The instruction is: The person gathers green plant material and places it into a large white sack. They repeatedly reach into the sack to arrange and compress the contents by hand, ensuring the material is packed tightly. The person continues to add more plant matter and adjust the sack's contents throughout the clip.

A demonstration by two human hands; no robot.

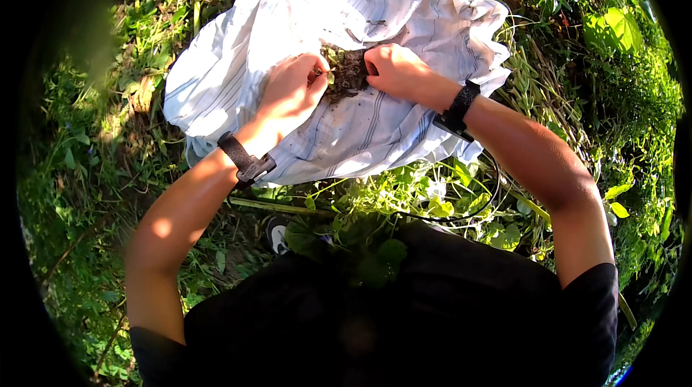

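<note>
A pale cloth with thin blue-grey stripes (339, 149) lies crumpled in front of me. On its middle sits a dark, crumbly clump of soil and plant bits (349, 73), with loose specks scattered around it. At the clump's left edge, my left hand (294, 91) is closed in a pinch on a small green sprig (331, 77). My right hand (398, 71) is curled at the opposite edge, thumb and fingers together against the clump. Whatever its fingers hold, if anything, is hidden.
Leafy weeds (627, 33) and dry stems surround the cloth. A thin black cable (440, 218) loops between the cloth and my legs. One dark shoe with a white edge (277, 234) shows below. Each wrist wears a black strap (461, 106).
</note>
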